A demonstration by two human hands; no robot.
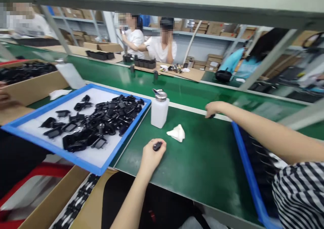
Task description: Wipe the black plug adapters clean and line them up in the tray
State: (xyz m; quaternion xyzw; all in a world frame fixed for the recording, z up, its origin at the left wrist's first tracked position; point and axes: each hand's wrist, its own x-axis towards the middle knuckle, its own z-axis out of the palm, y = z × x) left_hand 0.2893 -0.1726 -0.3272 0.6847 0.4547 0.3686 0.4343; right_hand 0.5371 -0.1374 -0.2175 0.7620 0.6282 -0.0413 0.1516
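Note:
My left hand (152, 154) is closed around a small black plug (157, 146) with a glint of metal, low over the green work surface. Reaching in from the right, my right hand (214, 109) is by the pale edge strip, its bent fingers pinching another small black plug (212, 116), mostly covered by them. Ahead of my left hand are a crumpled white cloth (178, 133) and a white pump bottle (160, 111). To the left, many loose black plugs (111, 116), some showing metal prongs, lie heaped in a blue-rimmed tray (65, 154).
Under my right forearm is a second blue-edged tray (243, 161) of dark parts. A cardboard box (37, 85) of black parts and another person's hand (3, 94) are at far left. Beyond the green belt (121, 72), people sit at a bench. A shelf beam (162, 9) crosses overhead.

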